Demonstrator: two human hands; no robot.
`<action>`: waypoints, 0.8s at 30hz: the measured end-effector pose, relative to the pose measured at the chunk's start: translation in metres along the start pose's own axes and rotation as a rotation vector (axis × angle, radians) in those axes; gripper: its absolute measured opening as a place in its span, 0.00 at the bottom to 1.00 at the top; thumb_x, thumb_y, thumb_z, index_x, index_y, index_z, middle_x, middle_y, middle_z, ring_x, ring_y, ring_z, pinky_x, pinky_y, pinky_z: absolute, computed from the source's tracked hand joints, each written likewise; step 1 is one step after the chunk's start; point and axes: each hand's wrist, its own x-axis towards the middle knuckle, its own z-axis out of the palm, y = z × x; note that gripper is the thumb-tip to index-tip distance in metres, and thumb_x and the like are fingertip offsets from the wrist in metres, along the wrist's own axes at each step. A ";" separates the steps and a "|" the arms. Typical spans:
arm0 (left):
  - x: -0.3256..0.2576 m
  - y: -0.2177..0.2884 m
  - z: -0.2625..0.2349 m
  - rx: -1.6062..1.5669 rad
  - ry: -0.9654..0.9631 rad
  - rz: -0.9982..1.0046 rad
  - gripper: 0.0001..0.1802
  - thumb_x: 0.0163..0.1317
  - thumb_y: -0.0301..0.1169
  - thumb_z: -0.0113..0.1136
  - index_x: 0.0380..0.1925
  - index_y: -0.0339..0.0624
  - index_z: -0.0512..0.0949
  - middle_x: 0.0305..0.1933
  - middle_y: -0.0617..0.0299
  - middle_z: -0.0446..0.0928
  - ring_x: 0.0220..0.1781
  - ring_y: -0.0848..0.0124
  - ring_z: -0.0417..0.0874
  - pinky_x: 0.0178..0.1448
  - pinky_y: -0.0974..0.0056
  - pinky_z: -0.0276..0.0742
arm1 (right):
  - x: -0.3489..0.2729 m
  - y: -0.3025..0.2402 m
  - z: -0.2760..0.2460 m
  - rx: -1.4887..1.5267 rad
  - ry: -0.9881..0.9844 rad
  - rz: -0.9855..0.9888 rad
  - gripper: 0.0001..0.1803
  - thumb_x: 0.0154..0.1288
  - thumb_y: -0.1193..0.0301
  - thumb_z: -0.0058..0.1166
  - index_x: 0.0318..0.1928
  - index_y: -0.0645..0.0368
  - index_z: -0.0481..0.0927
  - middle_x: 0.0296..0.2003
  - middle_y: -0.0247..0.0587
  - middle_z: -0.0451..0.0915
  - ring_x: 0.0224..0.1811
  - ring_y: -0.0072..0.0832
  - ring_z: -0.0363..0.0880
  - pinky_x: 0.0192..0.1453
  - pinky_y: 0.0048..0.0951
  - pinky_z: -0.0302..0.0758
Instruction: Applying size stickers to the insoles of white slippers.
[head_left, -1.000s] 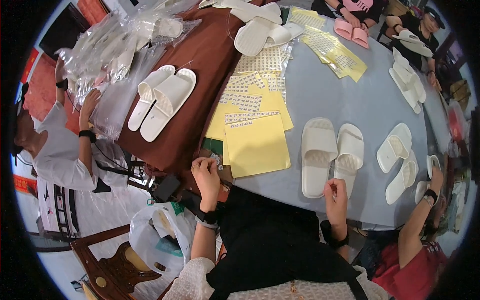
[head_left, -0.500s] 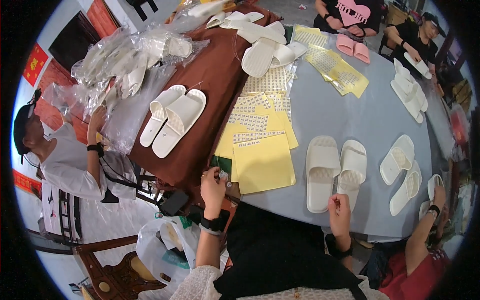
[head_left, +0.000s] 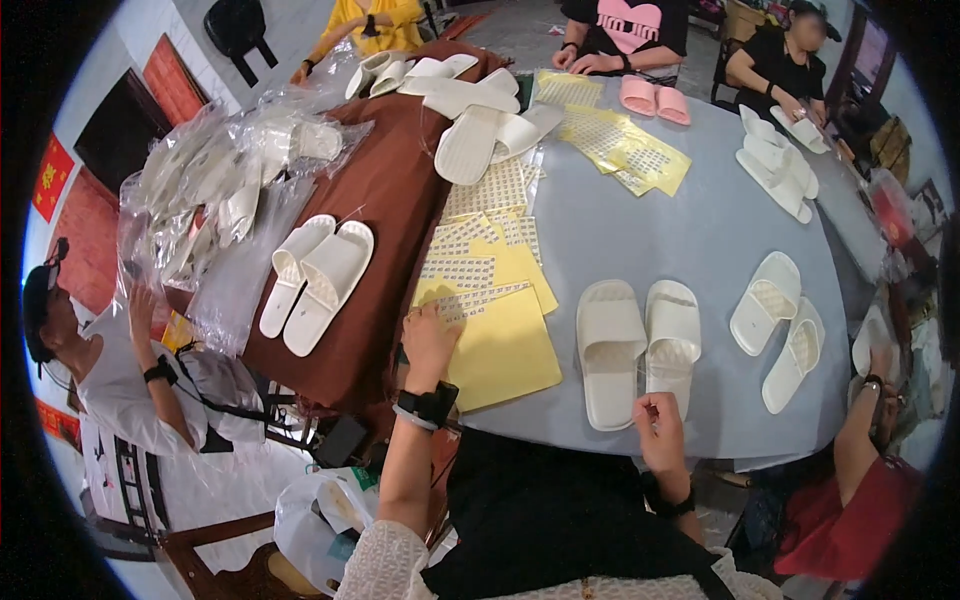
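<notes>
My left hand [head_left: 431,340] lies on the left edge of a yellow label sheet [head_left: 508,350], its fingers stretched over the sheets. My right hand [head_left: 661,430] is held with curled, pinched fingers at the near end of a pair of white slippers; whatever the fingertips hold, if anything, is too small to make out. Side by side on the grey table are the left slipper [head_left: 611,375] and right slipper [head_left: 671,335] of this pair. More number-label sheets [head_left: 455,268] overlap beyond my left hand.
Another white pair [head_left: 795,350] lies to the right on the grey table [head_left: 640,235]. White slippers [head_left: 322,275] rest on the brown cloth [head_left: 385,215], near a bagged heap [head_left: 220,190]. Pink slippers [head_left: 655,101] sit at the far side. Several people sit around.
My left hand has moved from the table's edge, where a small clear crumpled piece was at its fingers, onto the yellow sheets. My right hand stays pinched by the slippers. The view has shifted.
</notes>
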 end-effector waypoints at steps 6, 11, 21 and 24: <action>-0.001 -0.003 -0.005 -0.176 -0.143 -0.092 0.19 0.48 0.28 0.62 0.43 0.38 0.76 0.30 0.52 0.77 0.38 0.56 0.77 0.42 0.58 0.74 | -0.004 0.000 -0.003 0.010 -0.002 0.009 0.04 0.62 0.78 0.49 0.37 0.64 0.70 0.33 0.41 0.68 0.31 0.27 0.70 0.37 0.25 0.70; -0.007 0.001 -0.018 -0.243 0.042 -0.053 0.15 0.47 0.26 0.64 0.37 0.36 0.76 0.34 0.51 0.76 0.41 0.56 0.76 0.45 0.57 0.72 | 0.007 -0.018 0.001 -0.008 0.011 -0.050 0.04 0.63 0.77 0.49 0.37 0.64 0.71 0.34 0.41 0.69 0.32 0.27 0.70 0.37 0.25 0.70; -0.006 -0.019 0.004 -0.182 -0.087 -0.016 0.15 0.43 0.33 0.69 0.28 0.39 0.76 0.35 0.52 0.75 0.43 0.55 0.73 0.49 0.55 0.69 | 0.006 -0.031 0.015 0.049 -0.106 -0.075 0.05 0.62 0.76 0.51 0.37 0.63 0.71 0.34 0.40 0.69 0.31 0.26 0.71 0.38 0.25 0.71; -0.011 -0.010 -0.003 -0.249 -0.046 -0.050 0.13 0.45 0.30 0.67 0.28 0.38 0.74 0.30 0.52 0.75 0.38 0.57 0.75 0.44 0.57 0.70 | 0.000 -0.029 0.016 0.054 -0.106 -0.063 0.05 0.62 0.76 0.51 0.36 0.64 0.71 0.34 0.40 0.70 0.32 0.26 0.71 0.37 0.25 0.71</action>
